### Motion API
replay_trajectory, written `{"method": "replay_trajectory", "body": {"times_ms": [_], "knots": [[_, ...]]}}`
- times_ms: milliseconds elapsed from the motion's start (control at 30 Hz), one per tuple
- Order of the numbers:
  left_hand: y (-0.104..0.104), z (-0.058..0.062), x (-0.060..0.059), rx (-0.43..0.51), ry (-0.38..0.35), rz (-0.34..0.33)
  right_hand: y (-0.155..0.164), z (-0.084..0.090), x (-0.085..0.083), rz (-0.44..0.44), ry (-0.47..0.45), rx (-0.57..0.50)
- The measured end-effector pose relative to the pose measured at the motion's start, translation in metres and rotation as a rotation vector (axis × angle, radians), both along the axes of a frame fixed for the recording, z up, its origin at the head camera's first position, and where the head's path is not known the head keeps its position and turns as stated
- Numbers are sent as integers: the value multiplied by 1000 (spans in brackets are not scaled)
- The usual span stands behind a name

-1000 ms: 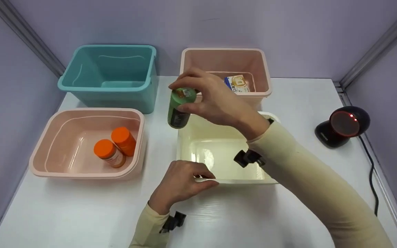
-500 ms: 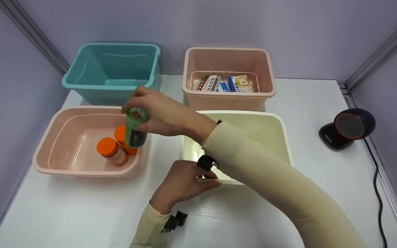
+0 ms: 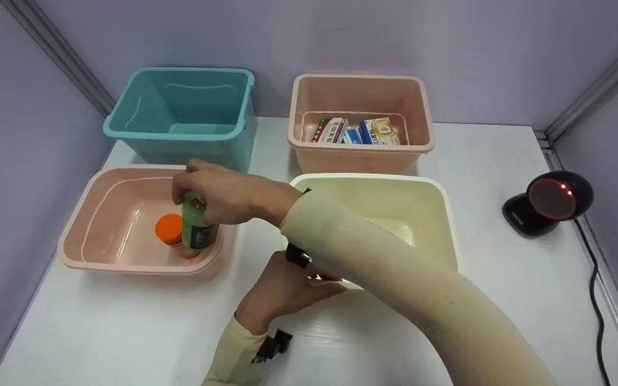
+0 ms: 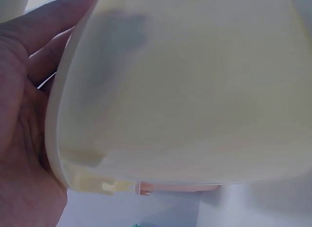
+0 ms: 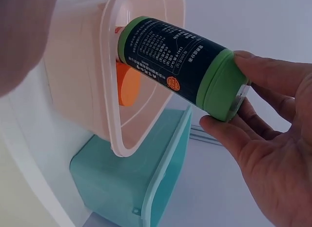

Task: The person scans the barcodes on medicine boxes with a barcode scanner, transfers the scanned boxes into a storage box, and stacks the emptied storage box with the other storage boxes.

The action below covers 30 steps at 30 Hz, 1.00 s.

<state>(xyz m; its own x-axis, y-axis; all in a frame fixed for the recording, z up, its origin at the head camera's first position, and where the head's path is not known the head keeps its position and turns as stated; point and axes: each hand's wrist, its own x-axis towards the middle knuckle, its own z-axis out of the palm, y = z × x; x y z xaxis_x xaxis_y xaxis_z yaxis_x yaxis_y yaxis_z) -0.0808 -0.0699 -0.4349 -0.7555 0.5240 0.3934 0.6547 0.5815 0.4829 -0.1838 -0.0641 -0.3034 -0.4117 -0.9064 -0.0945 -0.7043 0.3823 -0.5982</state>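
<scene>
Hanging upright inside the low pink tub (image 3: 78, 225), the green bottle (image 3: 197, 228) is being pinched at its cap by the right hand (image 3: 218, 193), just beside the orange-capped bottle (image 3: 169, 231); the left hand (image 3: 282, 289) is gripping the cream tub (image 3: 448, 214).

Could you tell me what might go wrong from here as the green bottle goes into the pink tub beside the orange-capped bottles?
1. The right hand pinches the green bottle only by its cap, so it could slip or swing.
2. It hangs right against the orange-capped bottle in the pink tub; lowering it may knock that one over.
3. The right sleeve crosses the cream tub, which the left hand grips by its rim; pulling back could drag or tip it.
</scene>
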Motion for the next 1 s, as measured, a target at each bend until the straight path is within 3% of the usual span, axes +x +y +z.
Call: {"method": "replay_trajectory", "body": {"times_ms": [133, 233, 367, 600, 800, 1000], "knots": [[0, -1, -1, 100, -27, 2, -12, -1, 4, -11, -20, 82], [0, -1, 1, 154, -57, 19, -19, -2, 8, -5, 27, 144], [0, 1, 3, 103, -33, 50, -27, -4, 11, -7, 55, 196], [-1, 3, 3, 38, -137, 51, -39, -9, 13, -47, 10, 265], [-3, -1, 6, 57, -241, 84, -44, -14, 14, -51, 23, 314], [-3, -1, 9, 68, -239, 90, -45, -15, 14, -66, 10, 343]]}}
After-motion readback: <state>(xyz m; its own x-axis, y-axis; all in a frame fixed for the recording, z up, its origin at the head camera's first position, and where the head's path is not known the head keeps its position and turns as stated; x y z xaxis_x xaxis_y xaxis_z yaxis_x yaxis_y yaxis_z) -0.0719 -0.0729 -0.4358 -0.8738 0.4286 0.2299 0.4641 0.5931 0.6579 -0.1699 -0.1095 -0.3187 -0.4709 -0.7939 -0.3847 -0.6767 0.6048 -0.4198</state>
